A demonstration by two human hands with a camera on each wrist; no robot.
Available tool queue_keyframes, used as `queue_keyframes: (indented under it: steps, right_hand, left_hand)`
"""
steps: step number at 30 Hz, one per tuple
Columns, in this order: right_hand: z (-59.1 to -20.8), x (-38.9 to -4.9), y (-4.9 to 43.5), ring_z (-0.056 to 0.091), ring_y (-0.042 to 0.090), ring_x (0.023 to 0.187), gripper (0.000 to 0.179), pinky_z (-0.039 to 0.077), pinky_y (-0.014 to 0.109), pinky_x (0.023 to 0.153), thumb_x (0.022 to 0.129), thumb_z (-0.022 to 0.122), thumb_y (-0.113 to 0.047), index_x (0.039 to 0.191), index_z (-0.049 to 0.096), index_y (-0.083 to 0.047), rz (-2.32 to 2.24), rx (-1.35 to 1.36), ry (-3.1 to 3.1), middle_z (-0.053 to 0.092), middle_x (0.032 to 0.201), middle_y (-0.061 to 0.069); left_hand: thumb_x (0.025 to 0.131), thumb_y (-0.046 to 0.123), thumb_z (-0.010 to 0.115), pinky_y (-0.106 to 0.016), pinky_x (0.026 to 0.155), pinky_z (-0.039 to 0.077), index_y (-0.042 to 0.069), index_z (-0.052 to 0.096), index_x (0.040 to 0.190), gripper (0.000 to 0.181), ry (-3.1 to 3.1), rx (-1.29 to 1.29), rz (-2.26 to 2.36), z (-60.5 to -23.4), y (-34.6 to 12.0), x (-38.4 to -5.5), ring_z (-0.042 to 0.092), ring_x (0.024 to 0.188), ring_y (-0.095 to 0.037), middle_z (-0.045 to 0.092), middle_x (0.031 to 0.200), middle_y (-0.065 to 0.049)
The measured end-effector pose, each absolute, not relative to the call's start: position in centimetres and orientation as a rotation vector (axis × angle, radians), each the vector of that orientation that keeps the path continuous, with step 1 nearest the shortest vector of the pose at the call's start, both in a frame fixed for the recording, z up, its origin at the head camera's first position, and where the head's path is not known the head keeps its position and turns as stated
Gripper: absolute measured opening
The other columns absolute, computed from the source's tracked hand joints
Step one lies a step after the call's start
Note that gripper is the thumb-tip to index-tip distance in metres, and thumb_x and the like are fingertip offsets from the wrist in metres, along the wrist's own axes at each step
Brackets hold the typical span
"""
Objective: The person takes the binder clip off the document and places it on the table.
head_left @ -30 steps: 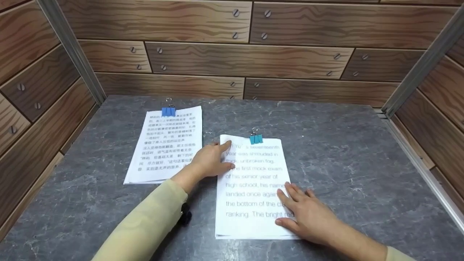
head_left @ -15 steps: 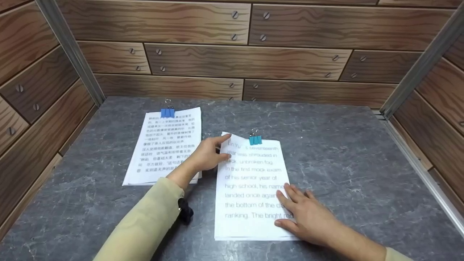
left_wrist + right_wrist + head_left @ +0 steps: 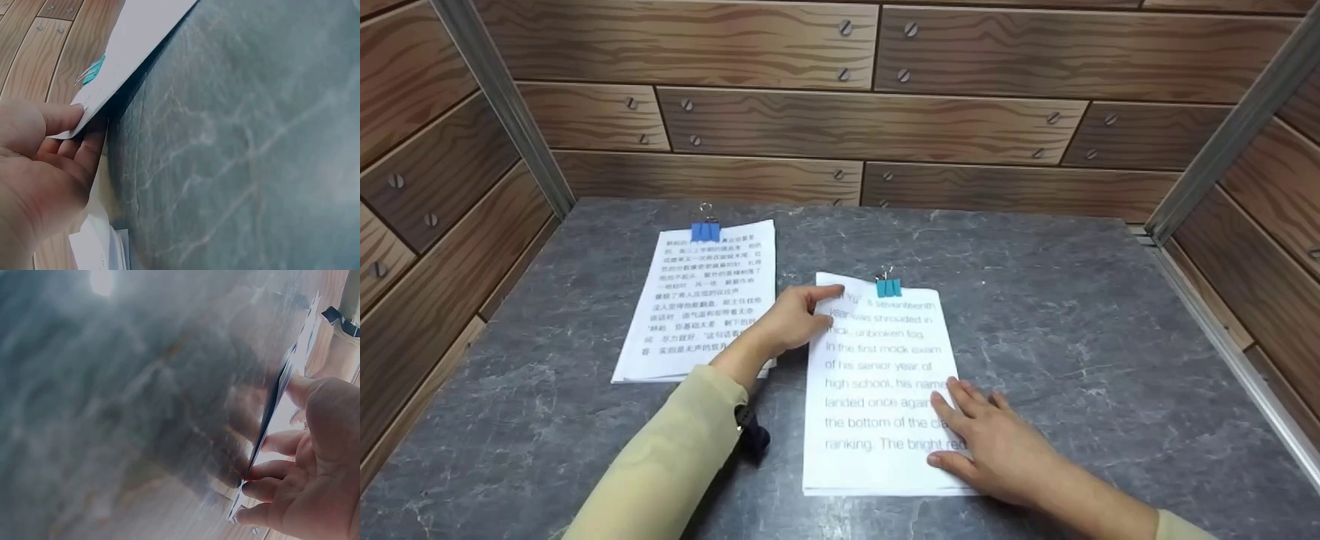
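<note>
While two clipped stacks of paper share the desk [image 3: 1072, 322], the nearer one, an English-printed stack [image 3: 877, 412], lies near the middle, its top sheet showing nine lines of large grey type. One teal binder clip [image 3: 888, 288] bites its far edge, wire handles upward. At its far left corner the left hand [image 3: 791, 319] has its grip clamped on paper, thumb above and fingers beneath, the corner raised off the desk; how many sheets are pinched cannot be told. On its near right edge rests the right hand [image 3: 997, 442], its grip loose, fingers spread and reaching onto the page.

Farther left and back, apart from the first, is one Chinese-printed stack [image 3: 705, 307], with one blue binder clip [image 3: 706, 232] on its far edge, left of centre; the left arm passes before its near right corner. Two pale yellow sleeves [image 3: 660, 457] show. Behind stand plank-patterned walls [image 3: 765, 124] and two metal posts [image 3: 502, 105].
</note>
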State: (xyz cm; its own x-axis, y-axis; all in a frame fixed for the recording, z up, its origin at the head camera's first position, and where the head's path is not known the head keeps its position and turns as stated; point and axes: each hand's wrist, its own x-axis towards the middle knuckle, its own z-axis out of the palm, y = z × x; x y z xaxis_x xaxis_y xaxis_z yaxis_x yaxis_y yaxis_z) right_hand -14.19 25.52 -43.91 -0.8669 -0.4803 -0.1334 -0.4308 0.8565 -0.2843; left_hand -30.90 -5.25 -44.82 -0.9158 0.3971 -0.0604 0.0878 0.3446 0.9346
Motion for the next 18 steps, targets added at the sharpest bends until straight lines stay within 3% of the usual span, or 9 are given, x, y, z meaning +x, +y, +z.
queue_keyframes:
  steps: [5, 11, 18]
  right_hand:
    - [-43.9, -14.4, 25.5, 0.035, 0.051, 0.151, 0.087, 0.029, 0.077, 0.113, 0.1, 0.061, -0.065, 0.158, 0.049, -0.001, -0.373, -0.705, 2.844, 0.035, 0.164, 0.031]
    - [-43.7, -14.7, 25.5, 0.034, 0.051, 0.151, 0.086, 0.027, 0.075, 0.116, 0.099, 0.066, -0.062, 0.158, 0.049, -0.003, -0.43, -0.698, 2.848, 0.037, 0.164, 0.03]
    - [-43.8, -14.7, 26.7, 0.051, 0.049, 0.14, 0.07, 0.042, 0.065, 0.112, 0.101, 0.072, -0.046, 0.155, 0.055, -0.005, -0.616, -0.792, 3.006, 0.05, 0.156, 0.029]
  left_hand:
    - [0.097, -0.011, 0.057, -0.027, 0.086, 0.052, 0.01, 0.057, 0.154, 0.061, 2.392, 0.436, 1.6, -44.5, -5.2, -30.7, 0.066, 0.122, -0.02, 0.061, 0.15, -0.013]
    - [0.096, -0.013, 0.056, -0.026, 0.076, 0.052, 0.011, 0.059, 0.153, 0.062, 2.414, 0.427, 1.648, -43.9, -5.2, -30.2, 0.07, 0.104, -0.019, 0.067, 0.142, -0.015]
    - [0.095, -0.013, 0.054, -0.024, 0.064, 0.047, 0.013, 0.06, 0.152, 0.062, 2.424, 0.446, 1.697, -44.1, -4.8, -29.0, 0.07, 0.087, -0.016, 0.07, 0.136, -0.014]
